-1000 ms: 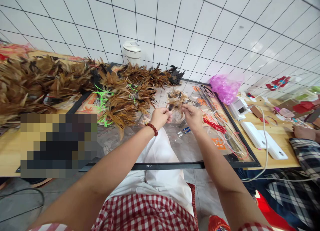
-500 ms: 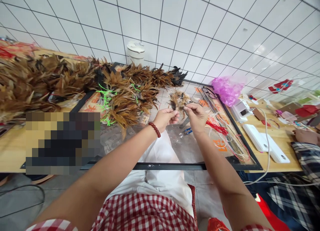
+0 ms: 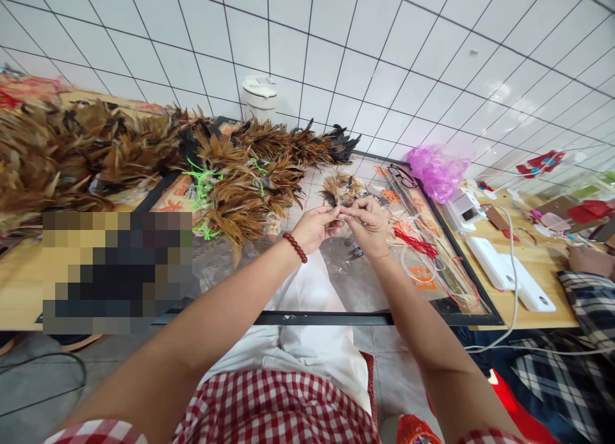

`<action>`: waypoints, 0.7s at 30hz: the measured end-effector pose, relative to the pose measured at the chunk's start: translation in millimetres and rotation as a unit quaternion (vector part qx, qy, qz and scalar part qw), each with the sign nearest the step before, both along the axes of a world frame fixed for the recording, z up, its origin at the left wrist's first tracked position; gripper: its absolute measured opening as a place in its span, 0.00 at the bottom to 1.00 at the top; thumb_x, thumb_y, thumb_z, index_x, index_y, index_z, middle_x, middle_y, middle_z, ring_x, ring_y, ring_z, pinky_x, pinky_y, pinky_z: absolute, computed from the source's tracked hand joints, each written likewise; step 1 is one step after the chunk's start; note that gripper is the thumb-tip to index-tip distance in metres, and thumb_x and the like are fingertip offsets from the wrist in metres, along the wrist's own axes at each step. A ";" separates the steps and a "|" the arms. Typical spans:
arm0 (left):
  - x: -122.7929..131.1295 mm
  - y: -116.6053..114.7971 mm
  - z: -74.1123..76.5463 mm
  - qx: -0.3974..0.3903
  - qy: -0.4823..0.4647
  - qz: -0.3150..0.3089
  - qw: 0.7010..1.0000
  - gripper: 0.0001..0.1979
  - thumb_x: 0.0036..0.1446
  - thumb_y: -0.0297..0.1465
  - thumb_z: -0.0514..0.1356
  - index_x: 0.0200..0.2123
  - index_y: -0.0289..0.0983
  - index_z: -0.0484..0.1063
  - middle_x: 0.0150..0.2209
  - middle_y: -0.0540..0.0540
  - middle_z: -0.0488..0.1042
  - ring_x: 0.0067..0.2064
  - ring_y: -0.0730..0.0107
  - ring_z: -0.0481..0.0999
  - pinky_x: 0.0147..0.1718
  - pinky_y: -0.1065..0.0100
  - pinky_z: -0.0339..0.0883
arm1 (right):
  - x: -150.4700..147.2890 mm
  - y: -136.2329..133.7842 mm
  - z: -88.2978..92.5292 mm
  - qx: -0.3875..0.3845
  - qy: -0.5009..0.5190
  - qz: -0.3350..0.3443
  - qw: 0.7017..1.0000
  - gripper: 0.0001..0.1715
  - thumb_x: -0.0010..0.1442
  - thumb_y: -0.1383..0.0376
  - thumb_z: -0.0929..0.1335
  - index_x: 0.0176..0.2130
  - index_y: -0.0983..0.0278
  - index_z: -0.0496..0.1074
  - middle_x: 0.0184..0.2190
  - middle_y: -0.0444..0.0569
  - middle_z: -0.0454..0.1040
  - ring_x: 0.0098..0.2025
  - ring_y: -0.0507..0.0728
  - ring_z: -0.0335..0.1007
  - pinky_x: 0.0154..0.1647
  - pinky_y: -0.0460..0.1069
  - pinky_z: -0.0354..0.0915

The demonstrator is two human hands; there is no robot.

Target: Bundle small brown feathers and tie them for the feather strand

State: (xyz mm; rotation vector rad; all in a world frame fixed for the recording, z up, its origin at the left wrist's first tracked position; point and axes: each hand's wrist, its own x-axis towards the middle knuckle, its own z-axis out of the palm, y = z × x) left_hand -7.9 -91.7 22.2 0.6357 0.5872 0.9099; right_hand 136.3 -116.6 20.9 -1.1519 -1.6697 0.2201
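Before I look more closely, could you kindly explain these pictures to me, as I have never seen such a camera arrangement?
No machine appears here, only people. One camera, worn on a person's head, takes every picture, looking forward and down. The bare left hand and right hand are pinched close together above a see-through tabletop; anything held is too small to tell. Just beyond lies a small heap of feathers. Brown feather bunches lie left, red string right, glasses farther back.
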 end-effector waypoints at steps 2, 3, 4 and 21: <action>-0.4 0.6 0.3 0.002 0.003 0.009 1.000 0.05 0.52 0.26 0.64 0.30 0.31 0.70 0.25 0.50 0.72 0.25 0.80 0.71 0.24 0.76 0.65 | 2.6 2.0 0.1 -0.015 0.029 0.007 0.999 0.08 0.54 0.57 0.71 0.35 0.56 0.79 0.32 0.47 0.70 0.37 0.56 0.67 0.41 0.54 0.65; -0.7 0.8 0.4 0.007 0.008 0.011 1.000 0.05 0.53 0.27 0.63 0.30 0.31 0.70 0.25 0.50 0.72 0.24 0.80 0.71 0.24 0.76 0.65 | 4.2 3.7 -0.4 -0.024 0.053 0.001 0.998 0.09 0.55 0.56 0.70 0.34 0.57 0.79 0.33 0.47 0.71 0.38 0.56 0.67 0.42 0.53 0.65; -1.0 1.0 0.4 0.015 0.012 0.006 1.000 0.05 0.54 0.27 0.63 0.29 0.31 0.70 0.25 0.50 0.72 0.24 0.80 0.71 0.24 0.76 0.65 | 5.8 5.6 -1.1 -0.040 0.085 -0.004 0.996 0.11 0.55 0.55 0.70 0.34 0.57 0.79 0.33 0.47 0.72 0.39 0.56 0.68 0.43 0.53 0.65; -1.9 -0.1 -6.4 0.039 0.072 -0.139 0.987 0.08 0.51 0.30 0.65 0.29 0.29 0.74 0.25 0.44 0.76 0.24 0.75 0.75 0.23 0.75 0.68 | 8.6 7.6 0.2 -0.337 0.339 0.173 0.861 0.20 0.42 0.54 0.76 0.22 0.64 0.69 0.17 0.39 0.67 0.20 0.47 0.62 0.22 0.45 0.61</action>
